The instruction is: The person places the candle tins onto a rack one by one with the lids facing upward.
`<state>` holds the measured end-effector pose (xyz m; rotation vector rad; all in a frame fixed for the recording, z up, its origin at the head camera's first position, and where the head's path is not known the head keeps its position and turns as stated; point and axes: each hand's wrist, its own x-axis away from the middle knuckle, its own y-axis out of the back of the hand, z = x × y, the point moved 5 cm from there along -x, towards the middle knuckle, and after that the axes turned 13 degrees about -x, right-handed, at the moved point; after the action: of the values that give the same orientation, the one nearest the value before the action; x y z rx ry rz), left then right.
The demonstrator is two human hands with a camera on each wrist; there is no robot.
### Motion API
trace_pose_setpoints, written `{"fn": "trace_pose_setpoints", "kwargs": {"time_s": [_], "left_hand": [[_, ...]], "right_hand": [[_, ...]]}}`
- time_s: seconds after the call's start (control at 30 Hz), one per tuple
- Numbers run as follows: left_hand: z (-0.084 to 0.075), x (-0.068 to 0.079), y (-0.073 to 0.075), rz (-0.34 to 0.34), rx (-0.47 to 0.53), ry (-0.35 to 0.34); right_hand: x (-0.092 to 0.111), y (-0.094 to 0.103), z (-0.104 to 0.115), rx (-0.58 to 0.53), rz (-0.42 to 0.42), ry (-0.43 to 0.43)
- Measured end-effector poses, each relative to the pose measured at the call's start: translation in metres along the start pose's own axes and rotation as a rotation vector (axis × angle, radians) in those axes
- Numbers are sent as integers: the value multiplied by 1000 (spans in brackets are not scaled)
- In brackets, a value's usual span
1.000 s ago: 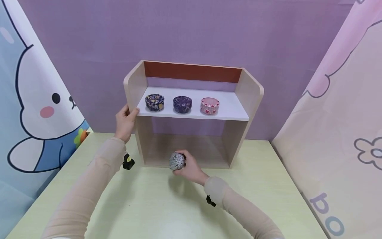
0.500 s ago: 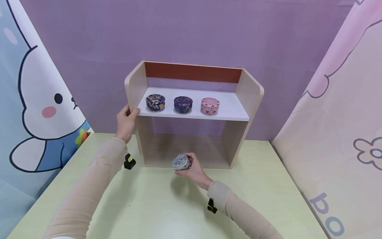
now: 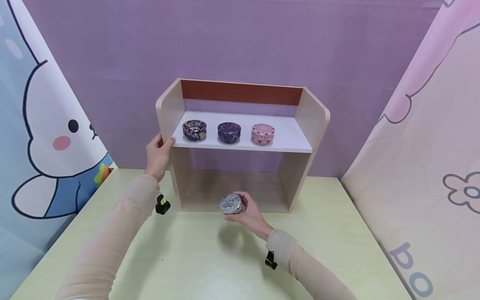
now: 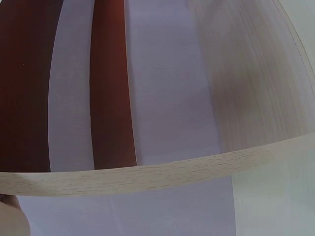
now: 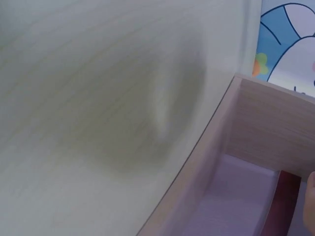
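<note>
My right hand (image 3: 250, 214) holds a round tin (image 3: 231, 204) with a black-and-silver pattern, thumb below and fingers above. The tin is tilted, its flat face toward the head camera, raised over the table in front of the shelf's lower compartment. At the left, my left hand (image 3: 158, 157) grips the front edge of the wooden shelf unit's (image 3: 168, 109) side panel, thumb at the white board's corner. Three tins stand in a row on that board: a dark floral one (image 3: 194, 131), a dark purple one (image 3: 229, 133) and a pink one (image 3: 263, 134).
The shelf unit stands on a pale yellow-green table (image 3: 187, 254) against a purple backdrop (image 3: 240, 41). Printed cloth panels rise on both sides, the left one (image 3: 56, 125) with a rabbit. Under the white board is a lower compartment with a wooden floor (image 3: 210, 183).
My right hand has shifted slightly right with the silver-patterned tin and turned it so more of its flat face shows. My left hand stays on the shelf's side panel.
</note>
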<state>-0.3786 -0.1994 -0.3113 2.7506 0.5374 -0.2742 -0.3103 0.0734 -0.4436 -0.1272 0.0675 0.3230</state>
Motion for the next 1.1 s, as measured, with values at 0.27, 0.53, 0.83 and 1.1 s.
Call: {"fn": "trace_pose_setpoints", "kwargs": {"time_s": [0.27,0.53,0.83,1.1], "left_hand": [[0,1,-2,7,11,-6],[2,-2,-1,-7,16,-16],[0,1,-2,-7,29,-29],[1,0,-1,0,25,-18]], "right_hand": [[8,7,22,82,3,61],[12,21,54,118,-41,124],[17,48,99,204,-154,131],[16,67,145,218,-215,190]]}}
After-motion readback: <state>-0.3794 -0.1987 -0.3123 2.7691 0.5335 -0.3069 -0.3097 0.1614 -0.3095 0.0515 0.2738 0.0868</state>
